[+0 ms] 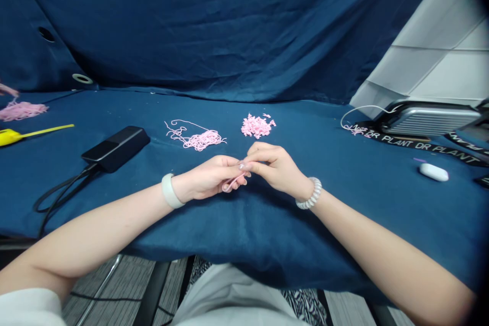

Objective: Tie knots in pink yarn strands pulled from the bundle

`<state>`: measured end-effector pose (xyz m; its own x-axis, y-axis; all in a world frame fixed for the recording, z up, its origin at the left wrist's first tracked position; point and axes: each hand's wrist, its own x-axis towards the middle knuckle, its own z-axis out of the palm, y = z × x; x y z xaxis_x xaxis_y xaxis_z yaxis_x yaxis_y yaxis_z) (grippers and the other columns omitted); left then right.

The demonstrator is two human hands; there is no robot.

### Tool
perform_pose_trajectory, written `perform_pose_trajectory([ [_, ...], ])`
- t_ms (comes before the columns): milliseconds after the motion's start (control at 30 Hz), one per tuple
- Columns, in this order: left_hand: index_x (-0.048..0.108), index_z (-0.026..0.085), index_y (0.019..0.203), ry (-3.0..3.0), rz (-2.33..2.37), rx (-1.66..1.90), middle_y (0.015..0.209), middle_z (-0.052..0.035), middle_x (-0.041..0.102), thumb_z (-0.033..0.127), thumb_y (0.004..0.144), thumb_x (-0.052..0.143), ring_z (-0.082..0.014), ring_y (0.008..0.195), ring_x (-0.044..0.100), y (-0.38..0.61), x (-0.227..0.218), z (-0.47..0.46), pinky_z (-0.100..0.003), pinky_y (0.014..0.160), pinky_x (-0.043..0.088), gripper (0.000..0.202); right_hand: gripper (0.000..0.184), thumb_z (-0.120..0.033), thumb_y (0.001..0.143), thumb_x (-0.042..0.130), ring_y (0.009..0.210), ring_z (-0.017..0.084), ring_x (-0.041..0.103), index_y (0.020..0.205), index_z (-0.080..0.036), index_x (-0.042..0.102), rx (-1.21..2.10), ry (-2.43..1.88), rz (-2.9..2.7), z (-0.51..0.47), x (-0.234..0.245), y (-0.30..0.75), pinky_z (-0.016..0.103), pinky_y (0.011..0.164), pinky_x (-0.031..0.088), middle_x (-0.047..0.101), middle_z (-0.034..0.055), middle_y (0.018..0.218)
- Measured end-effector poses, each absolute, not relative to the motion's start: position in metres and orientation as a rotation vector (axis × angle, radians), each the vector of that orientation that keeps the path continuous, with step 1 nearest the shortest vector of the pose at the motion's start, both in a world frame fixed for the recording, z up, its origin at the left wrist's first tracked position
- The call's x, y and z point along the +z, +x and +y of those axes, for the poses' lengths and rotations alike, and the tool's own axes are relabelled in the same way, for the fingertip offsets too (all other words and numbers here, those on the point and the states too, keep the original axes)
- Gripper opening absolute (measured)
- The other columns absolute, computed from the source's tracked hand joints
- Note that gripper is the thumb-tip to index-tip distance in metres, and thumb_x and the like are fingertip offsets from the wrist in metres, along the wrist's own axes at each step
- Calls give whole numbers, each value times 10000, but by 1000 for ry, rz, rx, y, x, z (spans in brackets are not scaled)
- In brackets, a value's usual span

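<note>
My left hand (216,177) and my right hand (269,163) meet fingertip to fingertip above the blue cloth near the table's front. A thin pink cord (228,184) is pinched between them, with a loop hanging below the left fingers. The fingertips partly hide how the cord runs. Just beyond my left hand lies a tangled heap of pink cord (204,139). A small pile of short pink knotted pieces (256,126) sits beyond my right hand.
At left are a black box with cables (116,147), a yellow tool (11,136) and another pink heap (23,110), with part of another person's hand (7,90) above it. At right lie a lettered strap (412,141), a silver-black device (431,121) and a white case (434,172).
</note>
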<state>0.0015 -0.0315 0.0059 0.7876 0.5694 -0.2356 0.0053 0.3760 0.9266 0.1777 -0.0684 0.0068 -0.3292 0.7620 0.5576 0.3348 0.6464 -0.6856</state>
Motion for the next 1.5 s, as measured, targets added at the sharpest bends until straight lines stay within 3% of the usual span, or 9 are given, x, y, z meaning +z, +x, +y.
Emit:
perform_pose_trajectory([
  [200,670,124,867,1074,570,388,880,-74,657,247,759,657,-59,635,542,1,2,-26,-175,576,409,165,156,-196,813,577,681,128,542,670,-166,630,492,-1059,-1659,-62,-9,174,275,659,435,573,16,701],
  [300,674,119,818,1129,565,353,866,-73,660,235,746,665,-69,655,537,1,-1,-25,-209,640,407,137,177,-215,828,550,686,133,528,662,-168,593,456,-1090,-1659,-62,-13,172,276,661,421,558,17,713],
  [433,640,130,740,1213,630,373,851,-66,666,294,740,662,-93,697,558,2,-2,-26,-216,608,369,165,206,-239,850,511,681,132,509,658,-175,550,404,-1108,-1653,-63,-13,171,270,656,403,538,12,715],
  [600,624,142,773,1409,738,485,663,-21,627,333,741,646,-93,601,530,4,-1,-28,-217,563,355,195,246,-280,858,486,650,129,472,636,-177,511,351,-1200,-1531,-57,-15,175,264,633,374,492,0,672],
  [833,633,149,713,1779,715,910,945,-56,651,382,813,558,-120,776,547,2,0,-28,-246,714,400,265,290,-327,837,478,617,128,474,597,-172,525,490,-1343,-1537,-53,-23,172,260,616,362,502,-5,622],
  [1033,641,138,766,1488,617,914,701,-32,626,394,787,597,-90,594,486,5,-13,-24,-230,586,381,261,207,-237,798,457,644,131,497,627,-168,550,679,-1332,-1598,-58,-31,153,259,637,376,552,0,660],
  [1333,671,165,782,1700,789,1049,780,-23,665,313,733,661,-118,686,562,1,0,-24,-233,664,427,157,294,-379,824,470,605,119,439,612,-176,493,747,-1359,-1435,-53,-35,155,241,586,348,478,-21,609],
  [1500,638,148,714,1621,807,998,579,23,551,329,724,670,-68,517,438,4,-1,-21,-198,511,359,184,276,-357,842,471,621,124,452,633,-179,499,604,-1304,-1440,-56,-34,154,252,608,364,478,-15,641],
])
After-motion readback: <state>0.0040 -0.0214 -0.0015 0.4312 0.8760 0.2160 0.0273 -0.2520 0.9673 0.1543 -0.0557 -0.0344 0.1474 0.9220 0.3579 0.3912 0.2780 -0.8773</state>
